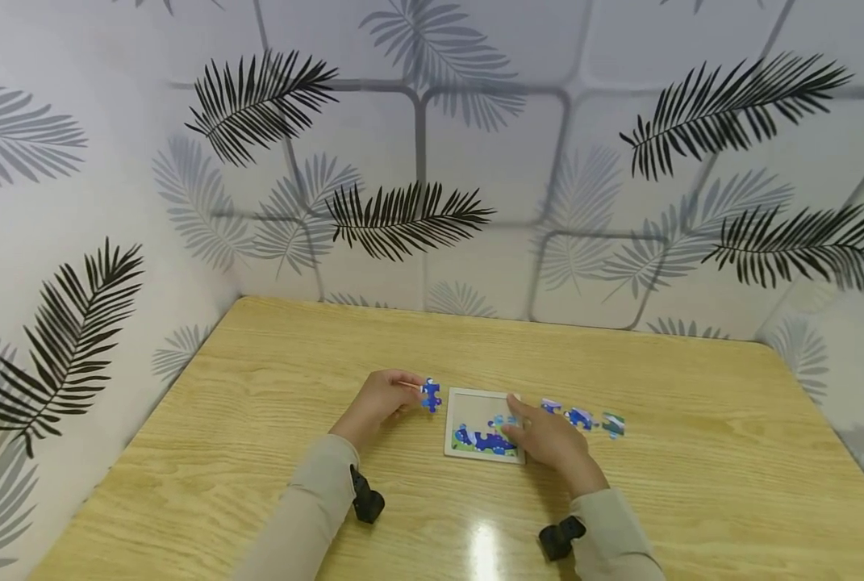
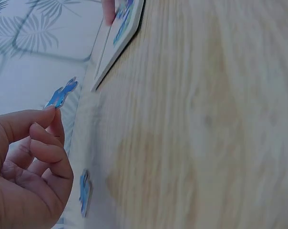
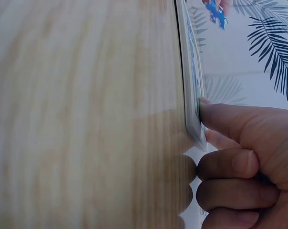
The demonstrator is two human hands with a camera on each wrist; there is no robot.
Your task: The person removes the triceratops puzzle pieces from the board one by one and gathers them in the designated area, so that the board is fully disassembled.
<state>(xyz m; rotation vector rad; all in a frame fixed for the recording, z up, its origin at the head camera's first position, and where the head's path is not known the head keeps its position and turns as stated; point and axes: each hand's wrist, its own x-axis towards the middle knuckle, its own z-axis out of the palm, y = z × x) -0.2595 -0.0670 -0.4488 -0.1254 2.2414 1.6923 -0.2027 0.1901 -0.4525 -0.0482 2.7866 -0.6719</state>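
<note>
My left hand (image 1: 382, 403) pinches a blue jigsaw piece (image 1: 431, 394) between thumb and fingertips, raised just left of a white-framed puzzle tray (image 1: 468, 392). In the left wrist view the held piece stands tilted above the thumb, and another blue piece (image 2: 85, 193) lies on the table beyond that hand. Joined blue and green pieces (image 1: 478, 440) fill the lower part of the tray; bare backing shows above them. My right hand (image 1: 551, 440) holds the tray's right side, its thumb over the frame onto the pieces and the other fingers curled in the right wrist view.
Several loose pieces (image 1: 581, 418) lie on the wooden table (image 1: 315, 347) right of the tray, partly behind the right hand. A patterned wall (image 1: 475, 266) rises at the table's far edge. Each wrist carries a black camera (image 1: 368, 499).
</note>
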